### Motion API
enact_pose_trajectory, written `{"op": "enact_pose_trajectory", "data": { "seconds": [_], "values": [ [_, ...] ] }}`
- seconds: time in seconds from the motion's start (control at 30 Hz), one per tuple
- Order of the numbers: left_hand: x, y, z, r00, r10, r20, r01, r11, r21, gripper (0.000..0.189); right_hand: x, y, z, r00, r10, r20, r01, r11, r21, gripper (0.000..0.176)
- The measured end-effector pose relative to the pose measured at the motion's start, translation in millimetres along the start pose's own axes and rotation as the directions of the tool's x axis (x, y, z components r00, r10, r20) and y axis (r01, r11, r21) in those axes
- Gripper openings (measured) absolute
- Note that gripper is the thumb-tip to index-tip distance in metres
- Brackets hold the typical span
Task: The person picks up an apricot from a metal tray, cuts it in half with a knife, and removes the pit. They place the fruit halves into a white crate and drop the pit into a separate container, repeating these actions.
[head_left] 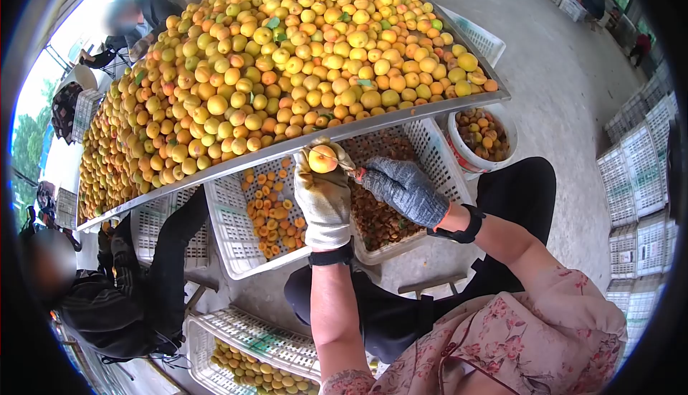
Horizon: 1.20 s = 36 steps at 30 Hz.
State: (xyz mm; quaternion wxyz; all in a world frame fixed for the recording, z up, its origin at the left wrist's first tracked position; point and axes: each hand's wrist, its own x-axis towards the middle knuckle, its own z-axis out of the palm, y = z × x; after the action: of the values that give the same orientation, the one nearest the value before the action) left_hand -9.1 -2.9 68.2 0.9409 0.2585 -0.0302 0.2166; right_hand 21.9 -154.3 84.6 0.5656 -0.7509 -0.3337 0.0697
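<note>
My left hand (322, 205), in a stained cream glove, is closed around a whole apricot (322, 158) just below the table edge. My right hand (408, 188), in a grey knit glove, grips a small red-handled tool (359, 173). Its thin metal end reaches the side of the apricot; most of its handle is hidden in the glove. Beneath my left hand, a white crate (231, 251) holds apricot halves (272, 212). Under my right hand, another crate (438, 153) contains brown pits (376, 216).
A metal-edged table (373, 121) piled with whole apricots (287, 58) spans the front. At right stands a white bucket (466, 157) of fruit. A crate of apricots (261, 373) sits low by my legs. A person (122, 302) sits at left; stacked crates (638, 180) line the right.
</note>
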Motion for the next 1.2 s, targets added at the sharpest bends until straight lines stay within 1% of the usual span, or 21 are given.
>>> {"op": "enact_pose_trajectory", "data": {
  "seconds": [0.03,0.1,0.23,0.3,0.33,0.4,0.43,0.53,0.6,0.7,0.77,0.83,0.87,0.9,0.97,1.0,1.03,1.1,1.13,1.17,1.2],
  "values": [
    [0,0,2,1.000,0.001,0.002,-0.001,1.000,-0.002,0.036,0,1,0,1.000,-0.002,0.000,0.002,1.000,-0.002,0.024],
    [0,1,4,0.999,-0.031,0.041,0.034,0.996,-0.085,0.036,-1,2,0,0.999,-0.022,-0.032,0.018,0.994,-0.105,0.024],
    [-1,-2,1,0.998,-0.035,0.044,0.036,0.999,-0.023,0.038,-2,2,-3,0.999,-0.033,-0.027,0.029,0.990,-0.141,0.024],
    [1,-5,-1,0.999,-0.048,-0.019,0.048,0.999,-0.005,0.040,-2,3,-4,0.986,-0.154,-0.058,0.139,0.968,-0.209,0.024],
    [1,-6,-1,0.999,-0.049,-0.020,0.049,0.999,-0.006,0.040,-3,4,-4,0.987,-0.152,-0.058,0.137,0.968,-0.209,0.024],
    [-1,-4,8,0.985,-0.064,-0.161,0.066,0.998,0.010,0.041,-2,8,-4,0.983,-0.177,-0.047,0.162,0.958,-0.236,0.024],
    [-1,-4,9,0.985,-0.065,-0.162,0.067,0.998,0.010,0.041,-3,10,-3,0.983,-0.176,-0.047,0.160,0.959,-0.235,0.024],
    [-2,-6,13,0.995,-0.044,-0.092,0.049,0.997,0.051,0.041,-3,13,1,0.992,-0.124,-0.030,0.117,0.979,-0.164,0.025],
    [-4,-7,20,0.976,-0.100,-0.193,0.111,0.993,0.050,0.042,-3,10,5,1.000,0.004,-0.001,-0.004,0.999,0.041,0.025],
    [0,-13,12,0.986,-0.079,-0.145,0.084,0.996,0.028,0.043,-4,14,20,0.997,0.034,-0.069,-0.032,0.999,0.039,0.025],
    [1,-12,9,0.983,-0.099,-0.152,0.108,0.993,0.056,0.047,3,18,20,0.996,0.031,-0.078,-0.029,0.999,0.032,0.025],
    [6,-10,11,0.985,-0.088,-0.146,0.101,0.992,0.079,0.053,14,23,17,0.961,0.264,0.078,-0.275,0.914,0.299,0.024],
    [17,-14,-13,0.978,-0.114,-0.176,0.132,0.987,0.095,0.060,20,25,12,0.952,0.284,0.116,-0.306,0.899,0.314,0.023],
    [17,-10,-11,0.980,-0.132,-0.146,0.141,0.989,0.052,0.064,24,29,11,0.955,0.276,0.106,-0.296,0.901,0.317,0.023],
    [13,0,-12,0.976,-0.147,-0.161,0.177,0.964,0.197,0.067,28,35,11,0.945,0.311,0.103,-0.322,0.823,0.467,0.022],
    [10,4,6,0.993,-0.067,-0.099,0.089,0.969,0.230,0.059,30,16,6,0.903,0.418,0.097,-0.400,0.741,0.539,0.021],
    [8,4,17,0.993,-0.067,-0.099,0.088,0.968,0.234,0.059,33,14,6,0.904,0.416,0.098,-0.399,0.739,0.542,0.021],
    [6,3,31,0.989,0.092,-0.116,-0.028,0.883,0.468,0.052,35,13,8,0.946,0.321,0.046,-0.313,0.866,0.390,0.023],
    [10,1,19,0.983,0.120,-0.141,-0.033,0.863,0.504,0.039,38,15,9,0.958,0.281,0.059,-0.287,0.922,0.260,0.025],
    [10,5,17,0.982,0.120,-0.146,-0.031,0.864,0.503,0.039,37,14,12,0.957,0.284,0.063,-0.291,0.921,0.259,0.025],
    [10,10,16,0.982,0.079,-0.171,0.025,0.844,0.536,0.034,37,12,15,0.985,0.174,0.009,-0.173,0.969,0.174,0.026]
  ]
}}
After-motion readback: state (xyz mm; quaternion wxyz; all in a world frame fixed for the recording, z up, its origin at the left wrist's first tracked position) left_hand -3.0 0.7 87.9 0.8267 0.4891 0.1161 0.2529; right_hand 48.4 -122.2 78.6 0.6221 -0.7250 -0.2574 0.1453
